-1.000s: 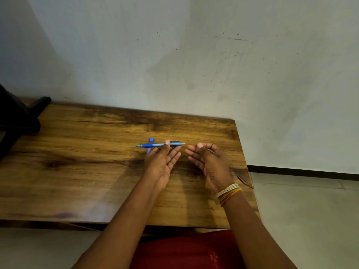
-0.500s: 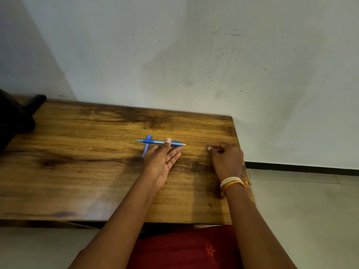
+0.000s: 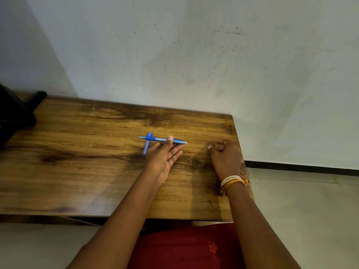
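A blue pen lies level just above the wooden table, tip pointing left. My left hand pinches its right half, thumb on top and straight fingers beneath. A short blue stick-like piece, maybe a cap, lies on the table under the pen's front end, crosswise to it. To the right, my right hand rests knuckles-up near the table's right edge. Its fingers are curled and their tips are pressed together on the wood. Nothing is visible between them. Thread bands circle that wrist.
A black object sits at the table's far left. The table backs onto a pale wall. Its right edge drops to a tiled floor. Red cloth covers my lap below the front edge.
My right hand turned from palm-up beside the left hand to knuckles-up, moved right and curled its fingers onto the table. My left hand stays holding the pen.
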`<state>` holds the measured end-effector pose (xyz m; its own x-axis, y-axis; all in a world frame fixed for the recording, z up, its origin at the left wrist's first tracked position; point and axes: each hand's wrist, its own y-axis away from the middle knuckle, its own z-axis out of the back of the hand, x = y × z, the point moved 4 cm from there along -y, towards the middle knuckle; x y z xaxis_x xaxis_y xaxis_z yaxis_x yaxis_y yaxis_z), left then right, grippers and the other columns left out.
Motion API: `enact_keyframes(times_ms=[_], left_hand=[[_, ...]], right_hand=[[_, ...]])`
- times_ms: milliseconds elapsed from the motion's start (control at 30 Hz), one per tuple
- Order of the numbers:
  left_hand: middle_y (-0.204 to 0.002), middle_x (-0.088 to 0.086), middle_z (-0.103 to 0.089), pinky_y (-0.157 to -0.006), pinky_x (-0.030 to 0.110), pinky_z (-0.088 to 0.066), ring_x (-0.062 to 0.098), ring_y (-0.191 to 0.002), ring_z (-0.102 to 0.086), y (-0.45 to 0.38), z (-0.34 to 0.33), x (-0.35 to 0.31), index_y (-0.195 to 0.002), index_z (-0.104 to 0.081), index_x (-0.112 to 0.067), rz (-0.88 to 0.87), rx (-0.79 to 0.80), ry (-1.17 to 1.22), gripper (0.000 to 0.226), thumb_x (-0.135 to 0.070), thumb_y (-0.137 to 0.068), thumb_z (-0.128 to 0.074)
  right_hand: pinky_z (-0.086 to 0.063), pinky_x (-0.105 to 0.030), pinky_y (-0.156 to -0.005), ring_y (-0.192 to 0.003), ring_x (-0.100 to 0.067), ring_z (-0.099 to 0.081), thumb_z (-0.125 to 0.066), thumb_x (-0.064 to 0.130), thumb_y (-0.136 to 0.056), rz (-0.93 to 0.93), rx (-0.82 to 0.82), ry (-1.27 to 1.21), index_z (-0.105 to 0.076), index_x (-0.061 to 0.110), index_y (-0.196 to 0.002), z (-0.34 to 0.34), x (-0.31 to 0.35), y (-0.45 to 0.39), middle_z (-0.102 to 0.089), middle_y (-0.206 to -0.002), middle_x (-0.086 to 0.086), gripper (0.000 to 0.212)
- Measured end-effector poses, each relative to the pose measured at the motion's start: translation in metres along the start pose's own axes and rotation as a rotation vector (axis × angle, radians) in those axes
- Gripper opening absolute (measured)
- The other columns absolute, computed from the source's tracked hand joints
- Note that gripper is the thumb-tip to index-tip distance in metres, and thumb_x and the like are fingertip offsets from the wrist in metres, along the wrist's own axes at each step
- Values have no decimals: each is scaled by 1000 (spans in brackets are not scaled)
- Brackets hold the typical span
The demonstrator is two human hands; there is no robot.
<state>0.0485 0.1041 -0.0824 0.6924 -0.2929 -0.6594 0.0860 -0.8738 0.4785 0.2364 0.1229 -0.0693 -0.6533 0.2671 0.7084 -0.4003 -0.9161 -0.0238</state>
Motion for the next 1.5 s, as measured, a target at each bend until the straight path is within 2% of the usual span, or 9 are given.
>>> enact_keyframes(times_ms=[100,233,300,500,900,1000,1200,1367,1500], left_hand=[[-100,17,-72,-72,28,-60,21,-86,-73,-1,0,1,-104,-60,-4,-13,-2,-1,15,-13,-91,-59],[-94,15,-73,-71,27,-60,19,-84,-74,-2,-1,1,-99,-59,-5,-29,-5,1,10,-12,-93,-57],[-92,14,-73,-73,27,-60,19,-83,-74,-2,-1,0,-96,-59,-6,-37,-12,0,7,-12,-93,-57],[-95,16,-72,-78,31,-59,20,-85,-73,-4,0,1,-101,-59,-3,-35,-6,0,12,-11,-93,-57],[-92,16,-70,-68,25,-60,15,-74,-74,-2,-1,0,-93,-57,-5,7,-30,29,5,-8,-94,-54],[-94,17,-70,-66,26,-60,17,-76,-74,-3,1,-1,-93,-59,-5,16,-25,23,5,-9,-93,-55],[-92,16,-73,-68,27,-60,21,-82,-74,-1,0,2,-97,-61,-4,47,25,-25,10,-11,-91,-58],[-82,12,-76,-65,25,-60,20,-80,-74,-1,-5,7,-96,-61,-3,60,59,-60,10,-12,-92,-58],[-89,14,-74,-65,25,-59,21,-82,-74,0,-7,10,-94,-63,-4,71,83,-86,10,-12,-92,-58]], right_hand=[[-43,-10,-64,-80,-8,-62,-69,24,-85,18,-13,-216,-68,20,-99,-2,17,10,-68,-87,6,15],[-56,-30,-64,-73,-16,-68,-70,19,-85,33,254,-502,-71,18,-95,-21,38,28,-73,-85,-5,10],[-58,-30,-60,-69,-17,-70,-70,14,-85,18,314,-574,-72,14,-93,-24,40,31,-74,-84,-9,8],[-59,-27,-62,-70,-16,-72,-69,7,-85,-1,363,-628,-72,9,-96,-23,40,29,-74,-86,-11,12],[-59,-25,-65,-80,-19,-74,-54,5,-94,-14,421,-711,-60,11,-91,-26,40,28,-74,-90,-11,9],[-58,-25,-66,-80,-17,-73,-59,8,-92,19,351,-616,-63,14,-90,-19,37,22,-75,-93,-8,7],[-44,-20,-72,-77,-5,-59,-70,24,-85,49,-40,-224,-71,21,-89,17,9,-4,-66,-83,7,5],[-42,-23,-75,-79,-14,-61,-72,22,-83,-83,3,-91,-73,20,-83,23,-13,-11,-67,-81,2,2],[-46,-26,-78,-84,-15,-61,-73,23,-82,-133,45,-94,-75,23,-84,22,-18,-11,-70,-87,1,3]])
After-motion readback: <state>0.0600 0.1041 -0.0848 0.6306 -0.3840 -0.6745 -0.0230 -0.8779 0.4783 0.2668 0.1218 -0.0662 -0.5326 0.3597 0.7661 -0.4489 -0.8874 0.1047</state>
